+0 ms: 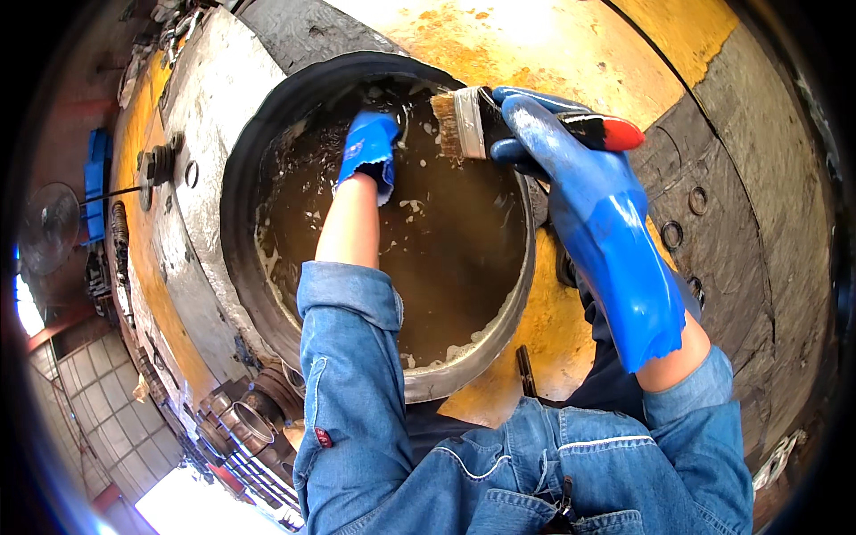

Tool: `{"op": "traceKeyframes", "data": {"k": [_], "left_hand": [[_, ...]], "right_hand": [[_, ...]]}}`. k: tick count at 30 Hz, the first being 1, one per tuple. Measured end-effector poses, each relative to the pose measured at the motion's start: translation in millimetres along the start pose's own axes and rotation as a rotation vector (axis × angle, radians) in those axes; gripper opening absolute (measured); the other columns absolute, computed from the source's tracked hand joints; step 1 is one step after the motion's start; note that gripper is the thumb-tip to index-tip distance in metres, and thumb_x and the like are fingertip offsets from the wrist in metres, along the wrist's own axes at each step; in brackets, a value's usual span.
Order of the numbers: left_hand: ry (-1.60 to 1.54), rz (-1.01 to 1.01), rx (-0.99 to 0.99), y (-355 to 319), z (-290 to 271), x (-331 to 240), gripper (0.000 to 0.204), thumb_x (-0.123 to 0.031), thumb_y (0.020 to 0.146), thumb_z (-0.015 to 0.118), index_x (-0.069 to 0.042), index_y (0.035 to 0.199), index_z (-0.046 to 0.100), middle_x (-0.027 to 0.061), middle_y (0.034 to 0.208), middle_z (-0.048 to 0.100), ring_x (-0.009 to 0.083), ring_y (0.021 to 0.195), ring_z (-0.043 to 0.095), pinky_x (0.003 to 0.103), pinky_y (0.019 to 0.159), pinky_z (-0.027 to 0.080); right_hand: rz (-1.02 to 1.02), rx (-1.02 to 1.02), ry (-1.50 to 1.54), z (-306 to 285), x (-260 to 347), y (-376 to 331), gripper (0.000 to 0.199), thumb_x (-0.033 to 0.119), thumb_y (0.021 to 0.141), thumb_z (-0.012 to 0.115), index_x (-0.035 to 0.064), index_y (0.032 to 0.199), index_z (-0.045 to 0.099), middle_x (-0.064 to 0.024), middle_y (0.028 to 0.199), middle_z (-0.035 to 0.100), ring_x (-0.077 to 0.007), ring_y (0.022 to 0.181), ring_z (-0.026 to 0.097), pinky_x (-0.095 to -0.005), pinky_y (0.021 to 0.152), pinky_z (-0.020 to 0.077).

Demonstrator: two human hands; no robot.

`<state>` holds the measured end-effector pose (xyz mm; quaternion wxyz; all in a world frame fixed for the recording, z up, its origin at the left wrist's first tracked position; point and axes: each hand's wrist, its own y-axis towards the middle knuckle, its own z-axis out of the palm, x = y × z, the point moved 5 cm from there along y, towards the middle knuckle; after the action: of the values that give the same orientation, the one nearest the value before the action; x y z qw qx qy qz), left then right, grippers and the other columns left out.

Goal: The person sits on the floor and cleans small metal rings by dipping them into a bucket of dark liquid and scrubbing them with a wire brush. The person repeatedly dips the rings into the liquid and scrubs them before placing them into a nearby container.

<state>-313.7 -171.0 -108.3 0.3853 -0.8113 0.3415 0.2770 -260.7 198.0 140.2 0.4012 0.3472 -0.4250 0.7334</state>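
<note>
A wide round dark tub (236, 209) holds murky brown liquid (455, 250) with scraps of foam on it. My left hand (369, 147), in a short blue glove, dips into the liquid near the far side, so its fingers are hidden. Beside it, the curved edge of something ring-like shows faintly at the surface. In a long blue rubber glove, my right hand (571, 165) is closed around a flat paintbrush (469, 123). The brush has brown bristles, a silver band and a black handle with a red end. Its bristles point left, over the tub's far right rim.
Several metal rings, among them a dark ring (672, 234), lie on the grey sheeting at the right. A yellow stained floor surface (553, 45) extends beyond the tub. Metal parts (245, 423) crowd the lower left, and a round fan (49, 227) stands far left.
</note>
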Motion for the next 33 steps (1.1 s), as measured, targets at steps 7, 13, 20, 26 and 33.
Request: {"op": "traceKeyframes", "data": {"k": [7, 13, 20, 26, 33], "left_hand": [[0.302, 0.422, 0.182, -88, 89, -79, 0.038, -0.026, 0.091, 0.076, -0.007, 0.124, 0.078, 0.029, 0.129, 0.072, 0.0488, 0.121, 0.068, 0.05, 0.1, 0.058], [0.685, 0.167, 0.343, -150, 120, -63, 0.043, -0.015, 0.09, 0.071, -0.003, 0.132, 0.07, 0.028, 0.125, 0.075, 0.0472, 0.119, 0.071, 0.049, 0.098, 0.059], [0.73, 0.32, 0.501, -233, 121, -37, 0.036, -0.026, 0.09, 0.075, -0.006, 0.12, 0.076, 0.0255, 0.128, 0.075, 0.0431, 0.123, 0.071, 0.049, 0.102, 0.059], [0.88, 0.166, 0.568, -284, 120, -7, 0.039, -0.031, 0.087, 0.079, -0.003, 0.113, 0.08, 0.0272, 0.117, 0.077, 0.0435, 0.113, 0.074, 0.051, 0.096, 0.06], [0.858, 0.148, 0.595, -316, 78, 0, 0.044, -0.043, 0.091, 0.075, -0.01, 0.12, 0.081, 0.0234, 0.117, 0.078, 0.0425, 0.113, 0.074, 0.05, 0.1, 0.059]], "right_hand": [[-0.03, -0.015, -0.029, -14, 2, 2, 0.028, 0.023, 0.103, 0.077, 0.0031, 0.123, 0.079, -0.0055, 0.107, 0.079, -0.0121, 0.094, 0.071, -0.0283, 0.086, 0.0582], [-0.018, 0.02, -0.074, -13, -2, 9, 0.029, 0.023, 0.103, 0.077, 0.0031, 0.123, 0.079, -0.0056, 0.107, 0.079, -0.0122, 0.094, 0.071, -0.0284, 0.086, 0.0582], [0.006, 0.043, -0.146, -11, -16, 22, 0.029, 0.024, 0.103, 0.078, 0.0032, 0.124, 0.079, -0.0058, 0.107, 0.079, -0.0123, 0.094, 0.072, -0.0284, 0.086, 0.0582], [0.042, 0.055, -0.196, -4, -31, 29, 0.03, 0.025, 0.103, 0.078, 0.0032, 0.124, 0.079, -0.0059, 0.107, 0.079, -0.0124, 0.094, 0.072, -0.0284, 0.087, 0.0582], [0.072, 0.069, -0.223, 4, -42, 30, 0.031, 0.025, 0.103, 0.078, 0.0032, 0.124, 0.079, -0.006, 0.107, 0.079, -0.0125, 0.094, 0.072, -0.0284, 0.087, 0.0582]]}}
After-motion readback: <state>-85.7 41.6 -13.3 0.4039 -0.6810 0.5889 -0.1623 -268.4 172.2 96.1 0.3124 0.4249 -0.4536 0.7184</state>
